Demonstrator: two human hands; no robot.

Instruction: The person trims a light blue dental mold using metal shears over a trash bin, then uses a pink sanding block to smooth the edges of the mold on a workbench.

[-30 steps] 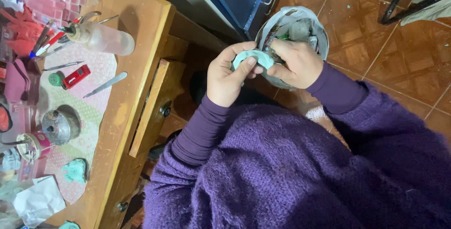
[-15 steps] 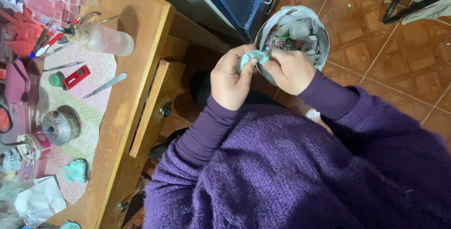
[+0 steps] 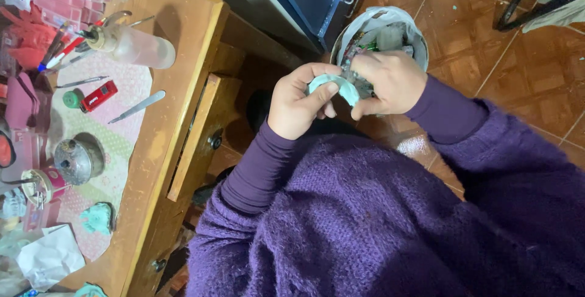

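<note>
Seen from above, my left hand [image 3: 297, 105] and right hand [image 3: 390, 82] meet over a lined bin [image 3: 409, 34] on the tiled floor [image 3: 518, 71], both closed on one pale green mould [image 3: 334, 85]. The left thumb presses its top and the fingers curl under; the right hand pinches the far end, fingers folded tight. The mould sits between the hands, just above the bin's near rim, and I cannot tell whether anything is dropping from it. I judge the work mid-course: the piece is in hand and being picked at over the waste, not yet back on the desk [image 3: 183, 59]. There, on a patterned mat [image 3: 116, 126], lie a red lighter [image 3: 99, 95], a metal spatula [image 3: 137, 107], a clear bottle [image 3: 137, 47] and another green lump [image 3: 97, 218], untouched.
</note>
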